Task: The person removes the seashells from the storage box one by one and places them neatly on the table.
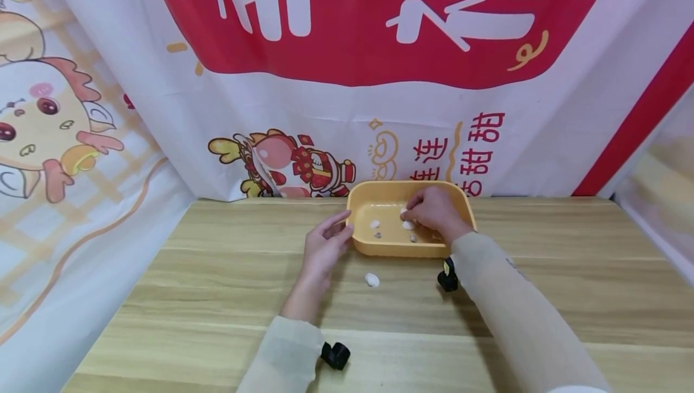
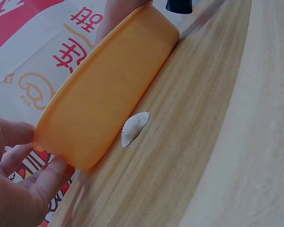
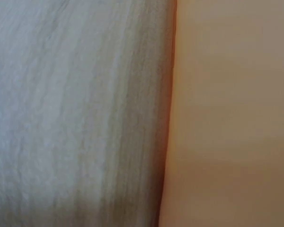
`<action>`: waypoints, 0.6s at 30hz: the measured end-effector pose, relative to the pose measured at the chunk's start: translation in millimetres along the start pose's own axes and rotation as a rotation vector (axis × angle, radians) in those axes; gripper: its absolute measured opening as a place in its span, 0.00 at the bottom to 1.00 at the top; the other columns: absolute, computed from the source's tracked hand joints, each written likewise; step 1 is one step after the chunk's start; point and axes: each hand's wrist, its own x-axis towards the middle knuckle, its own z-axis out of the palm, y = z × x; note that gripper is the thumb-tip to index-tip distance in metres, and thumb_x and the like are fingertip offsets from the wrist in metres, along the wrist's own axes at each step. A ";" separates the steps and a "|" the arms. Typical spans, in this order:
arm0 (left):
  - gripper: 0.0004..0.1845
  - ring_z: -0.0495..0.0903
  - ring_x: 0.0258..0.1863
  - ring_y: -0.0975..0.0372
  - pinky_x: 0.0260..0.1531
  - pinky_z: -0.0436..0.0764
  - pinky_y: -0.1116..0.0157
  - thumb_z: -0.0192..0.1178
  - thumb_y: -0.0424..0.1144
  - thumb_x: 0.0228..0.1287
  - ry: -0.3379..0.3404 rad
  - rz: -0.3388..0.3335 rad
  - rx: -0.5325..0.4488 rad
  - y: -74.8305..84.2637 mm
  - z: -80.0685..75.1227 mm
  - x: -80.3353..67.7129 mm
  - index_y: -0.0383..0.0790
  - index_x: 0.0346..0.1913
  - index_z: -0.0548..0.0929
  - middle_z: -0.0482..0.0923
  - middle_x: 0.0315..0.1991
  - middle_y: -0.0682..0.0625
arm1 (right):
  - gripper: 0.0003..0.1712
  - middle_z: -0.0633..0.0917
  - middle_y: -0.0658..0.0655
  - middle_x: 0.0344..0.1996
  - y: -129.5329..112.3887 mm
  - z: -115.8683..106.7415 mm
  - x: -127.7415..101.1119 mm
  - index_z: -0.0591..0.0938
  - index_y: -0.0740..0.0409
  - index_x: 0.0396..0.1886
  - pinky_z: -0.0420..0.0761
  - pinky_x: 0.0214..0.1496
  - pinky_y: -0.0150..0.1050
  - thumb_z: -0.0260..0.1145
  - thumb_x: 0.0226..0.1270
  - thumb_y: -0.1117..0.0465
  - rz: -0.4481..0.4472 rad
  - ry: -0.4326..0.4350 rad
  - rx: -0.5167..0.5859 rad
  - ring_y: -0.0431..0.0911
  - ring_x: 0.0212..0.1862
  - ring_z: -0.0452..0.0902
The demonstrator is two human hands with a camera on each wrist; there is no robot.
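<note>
Head view — right hand (image 1: 434,212) reaches into the yellow tray (image 1: 360,197) at the table's (image 1: 217,296) far edge, fingers curled, pinching a white shell (image 1: 408,225). More shells inside. Left hand (image 1: 324,247), fingers relaxed, touches the tray's left wall.

Left wrist — one shell (image 2: 134,127) on the table, just beside the tray's near wall.

Right wrist — only blurred tray wall.

Best steady the tray; lift straight up.

One yellow tray (image 1: 363,197) stands at the table's (image 1: 217,296) far edge. About five small shells lie inside it, among them one white shell (image 1: 375,223). One more shell (image 1: 372,279) lies on the table outside. Two hands show.
</note>
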 end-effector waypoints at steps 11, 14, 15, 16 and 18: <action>0.21 0.83 0.64 0.52 0.69 0.86 0.56 0.67 0.33 0.75 -0.008 0.013 -0.012 0.8 1.0 -0.5 0.47 0.67 0.86 0.82 0.68 0.40 | 0.12 0.88 0.57 0.35 -0.9 -1.1 -2.0 0.88 0.58 0.46 0.82 0.25 0.35 0.79 0.67 0.58 0.006 -0.006 0.044 0.45 0.27 0.79; 0.21 0.83 0.65 0.52 0.69 0.86 0.56 0.67 0.33 0.75 -0.007 0.012 -0.012 0.8 0.9 -0.9 0.47 0.67 0.86 0.82 0.68 0.40 | 0.14 0.88 0.56 0.34 -0.1 -1.6 -1.3 0.88 0.56 0.47 0.81 0.24 0.36 0.79 0.66 0.56 0.020 -0.014 0.080 0.45 0.27 0.79; 0.21 0.83 0.65 0.52 0.69 0.86 0.56 0.67 0.33 0.75 -0.005 0.010 -0.012 0.7 0.8 -0.8 0.47 0.67 0.86 0.81 0.68 0.40 | 0.15 0.88 0.56 0.34 -0.1 -1.8 -1.4 0.87 0.55 0.47 0.81 0.24 0.36 0.79 0.66 0.55 0.025 -0.015 0.090 0.45 0.27 0.79; 0.21 0.83 0.65 0.52 0.69 0.86 0.56 0.67 0.33 0.75 -0.005 0.007 -0.013 0.8 0.7 -0.9 0.48 0.67 0.86 0.81 0.68 0.41 | 0.15 0.88 0.56 0.34 -0.4 -1.9 -1.4 0.88 0.54 0.47 0.81 0.24 0.36 0.80 0.65 0.55 0.027 -0.014 0.099 0.45 0.27 0.79; 0.21 0.83 0.66 0.52 0.69 0.86 0.57 0.67 0.33 0.75 -0.002 0.001 -0.008 1.2 0.4 -0.9 0.49 0.67 0.86 0.81 0.68 0.41 | 0.16 0.88 0.56 0.35 -1.3 -2.3 -2.6 0.88 0.54 0.48 0.81 0.24 0.36 0.80 0.65 0.54 0.027 -0.014 0.113 0.46 0.28 0.79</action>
